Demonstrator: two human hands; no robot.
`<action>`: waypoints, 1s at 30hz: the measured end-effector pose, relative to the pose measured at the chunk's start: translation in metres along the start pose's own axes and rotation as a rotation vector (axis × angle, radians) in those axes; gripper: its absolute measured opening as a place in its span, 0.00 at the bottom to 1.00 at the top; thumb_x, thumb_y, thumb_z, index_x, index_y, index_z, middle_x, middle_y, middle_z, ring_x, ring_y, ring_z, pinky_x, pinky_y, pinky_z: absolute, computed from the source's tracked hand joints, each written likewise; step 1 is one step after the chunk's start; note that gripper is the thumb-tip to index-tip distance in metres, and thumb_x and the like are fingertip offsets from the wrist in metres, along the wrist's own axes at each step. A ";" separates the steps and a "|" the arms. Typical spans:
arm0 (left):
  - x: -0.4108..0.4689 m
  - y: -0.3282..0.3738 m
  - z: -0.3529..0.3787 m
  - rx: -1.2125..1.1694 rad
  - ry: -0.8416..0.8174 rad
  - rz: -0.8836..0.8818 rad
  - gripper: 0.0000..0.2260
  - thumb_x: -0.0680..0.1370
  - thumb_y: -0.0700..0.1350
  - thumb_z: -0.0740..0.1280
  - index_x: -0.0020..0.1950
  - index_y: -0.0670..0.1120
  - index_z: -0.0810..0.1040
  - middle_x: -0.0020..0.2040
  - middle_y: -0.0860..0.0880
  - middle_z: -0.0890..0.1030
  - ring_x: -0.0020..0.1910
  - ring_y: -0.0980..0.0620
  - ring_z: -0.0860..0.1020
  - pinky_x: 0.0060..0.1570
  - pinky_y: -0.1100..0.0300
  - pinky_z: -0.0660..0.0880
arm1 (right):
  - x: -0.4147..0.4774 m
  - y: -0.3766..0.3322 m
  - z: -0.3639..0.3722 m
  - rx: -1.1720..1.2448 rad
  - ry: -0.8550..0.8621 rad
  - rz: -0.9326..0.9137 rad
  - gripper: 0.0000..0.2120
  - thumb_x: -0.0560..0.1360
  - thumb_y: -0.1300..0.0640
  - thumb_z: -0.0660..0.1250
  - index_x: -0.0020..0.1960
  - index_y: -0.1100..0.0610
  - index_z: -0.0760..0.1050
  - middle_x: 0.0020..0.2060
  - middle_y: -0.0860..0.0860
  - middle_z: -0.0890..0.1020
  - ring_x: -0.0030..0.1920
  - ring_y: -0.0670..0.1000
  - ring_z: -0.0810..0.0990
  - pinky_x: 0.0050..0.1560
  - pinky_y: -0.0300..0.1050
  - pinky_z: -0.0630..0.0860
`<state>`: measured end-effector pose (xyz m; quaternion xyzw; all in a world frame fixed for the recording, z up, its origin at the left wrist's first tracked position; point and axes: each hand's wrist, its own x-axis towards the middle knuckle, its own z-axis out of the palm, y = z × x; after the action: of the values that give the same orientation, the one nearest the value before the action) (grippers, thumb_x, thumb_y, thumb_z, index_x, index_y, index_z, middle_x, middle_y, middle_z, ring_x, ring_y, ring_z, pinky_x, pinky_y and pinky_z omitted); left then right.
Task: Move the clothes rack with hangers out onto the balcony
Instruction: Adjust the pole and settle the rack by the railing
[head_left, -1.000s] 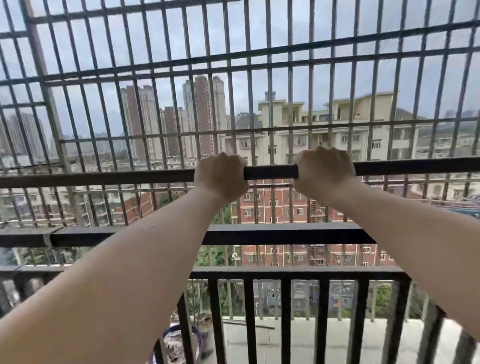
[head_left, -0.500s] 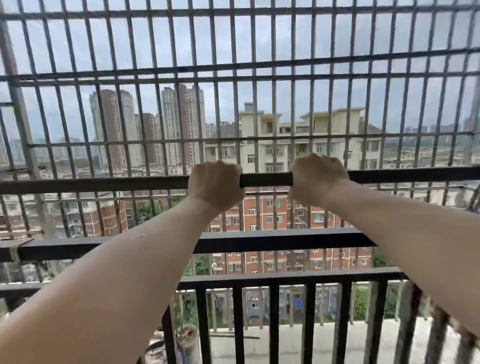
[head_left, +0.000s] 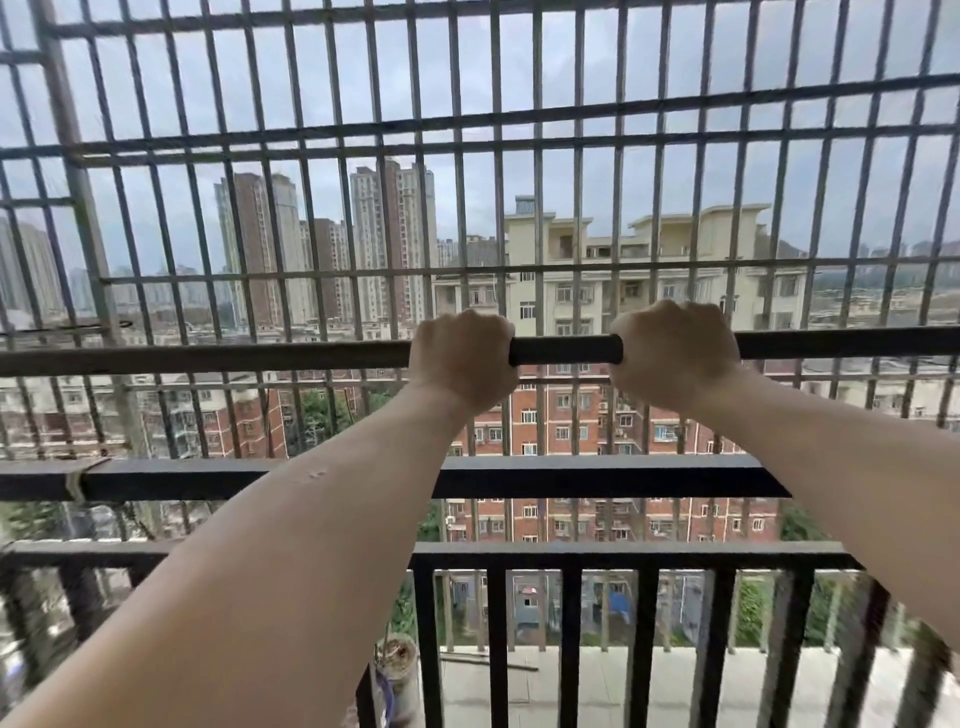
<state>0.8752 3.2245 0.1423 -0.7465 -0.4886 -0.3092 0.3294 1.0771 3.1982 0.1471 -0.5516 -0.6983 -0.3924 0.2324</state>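
Gripping the clothes rack's top rail (head_left: 566, 349), both hands are wrapped tight around it: the left hand (head_left: 462, 358) and the right hand (head_left: 675, 353) sit close together near the middle, knuckles up, with a short dark stretch of rail showing between them. The rail runs level across the whole view at about chest height, held up in front of the balcony railing (head_left: 597, 478) and the window grille (head_left: 467, 124) beyond it. Neither the rack's legs nor any hangers are in view, so I cannot tell whether the feet are on the floor or lifted.

The main risk, as I judge it, comes from that narrow central grip. With both hands near the middle and long lengths of rail reaching out to either side, a small twist of the wrists could swing an end into the grille bars or the railing, jarring the rack and shaking hangers loose. The rack already looks near the railing, so pushing further forward could knock the rail against it. Down low, a potted plant (head_left: 397, 660) stands by the foot of the railing; an unseen leg could catch it while the rack is set down. Setting down blind could also leave the rack tilted if one foot lands first.
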 end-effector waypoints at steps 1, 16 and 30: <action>0.000 0.003 0.000 0.006 0.005 0.001 0.12 0.77 0.48 0.62 0.33 0.49 0.72 0.24 0.54 0.72 0.24 0.54 0.74 0.26 0.64 0.69 | -0.001 0.003 0.002 0.010 -0.001 -0.005 0.18 0.72 0.57 0.63 0.25 0.53 0.62 0.18 0.46 0.65 0.18 0.44 0.63 0.24 0.32 0.56; 0.019 -0.003 0.011 0.080 -0.044 0.158 0.12 0.77 0.48 0.59 0.35 0.47 0.72 0.26 0.53 0.72 0.22 0.56 0.72 0.22 0.66 0.61 | 0.001 0.029 0.015 0.039 -0.048 0.082 0.17 0.73 0.58 0.63 0.28 0.51 0.63 0.22 0.46 0.70 0.22 0.44 0.67 0.27 0.37 0.62; 0.017 -0.001 0.023 -0.007 -0.010 0.044 0.13 0.77 0.49 0.60 0.33 0.48 0.73 0.25 0.53 0.72 0.23 0.55 0.74 0.24 0.65 0.68 | 0.005 0.031 0.024 0.049 0.000 0.032 0.18 0.73 0.58 0.61 0.25 0.52 0.63 0.18 0.46 0.66 0.18 0.45 0.63 0.24 0.33 0.57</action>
<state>0.8833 3.2520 0.1427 -0.7598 -0.4724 -0.2999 0.3311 1.1074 3.2231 0.1459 -0.5570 -0.6987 -0.3714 0.2521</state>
